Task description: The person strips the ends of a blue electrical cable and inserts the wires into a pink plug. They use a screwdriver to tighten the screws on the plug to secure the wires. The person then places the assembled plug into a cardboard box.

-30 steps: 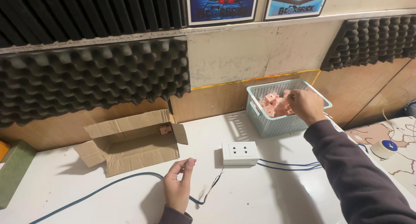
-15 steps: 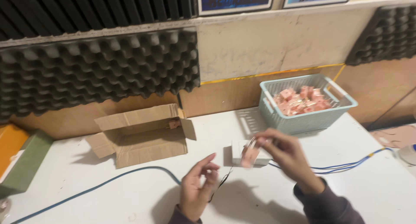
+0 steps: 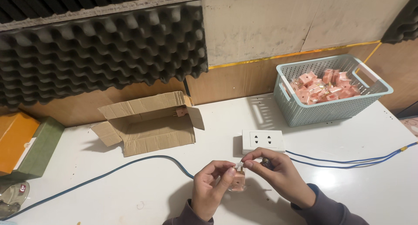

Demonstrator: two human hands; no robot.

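While both hands meet near the front edge of the desk (image 3: 130, 194), a small pink plug (image 3: 237, 182) in a clear wrapper is held between them, just in front of the white socket block (image 3: 263, 141). The left hand (image 3: 209, 194) pinches the plug's left side with thumb and fingers closed on it; the right hand (image 3: 278, 175) has thumb and forefinger together on the wrapper's top corner, its other fingers curled, with something dark tucked under them that I cannot make out.

By my reading, the step in hand is getting the wrapper off the plug. That calls for a firm grip low on the plug while the other fingertips pull the film up and away.

A blue cable (image 3: 109, 175) runs from the front left corner towards the hands, and thinner blue wires (image 3: 348, 160) lead from the socket block to the right edge. More pink plugs fill the pale blue basket (image 3: 331, 109) at the back right corner. An open cardboard box (image 3: 148, 122) lies near the back edge, left of centre, with an orange box (image 3: 13, 140) and a green box (image 3: 41, 149) at the left edge.
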